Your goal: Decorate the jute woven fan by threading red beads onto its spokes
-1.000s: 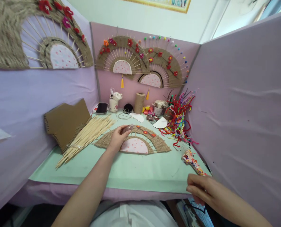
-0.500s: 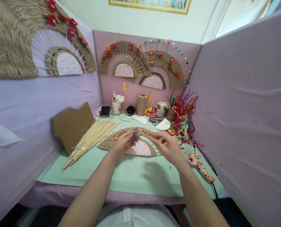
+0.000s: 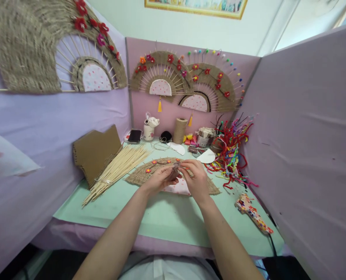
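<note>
My left hand [image 3: 158, 180] is closed round a small brownish-purple packet [image 3: 173, 174] that looks like a crinkled, see-through bag; its contents are too small to make out. At the packet's upper end, the fingertips of my right hand [image 3: 196, 181] are pinched together. Both hands are held above a half-round twine fan [image 3: 139, 175] lying on the table. The fan has thin stick ribs, small red flowers [image 3: 148, 170] and a pink-dotted white half-circle [image 3: 177, 188] at its base, partly hidden by my hands.
To the left lie a sheaf of thin sticks [image 3: 119, 167] and brown cardboard [image 3: 95, 151]. A twine spool [image 3: 179, 131] stands at the back. On the right are tangled pipe cleaners [image 3: 234, 149] and a patterned glue gun [image 3: 253, 214] with a cord. Finished fans [image 3: 164, 72] hang on the partitions.
My right hand has moved left and in, from apart over the fan's right side to the packet's top. My left hand still holds the packet. The view has shifted slightly left.
</note>
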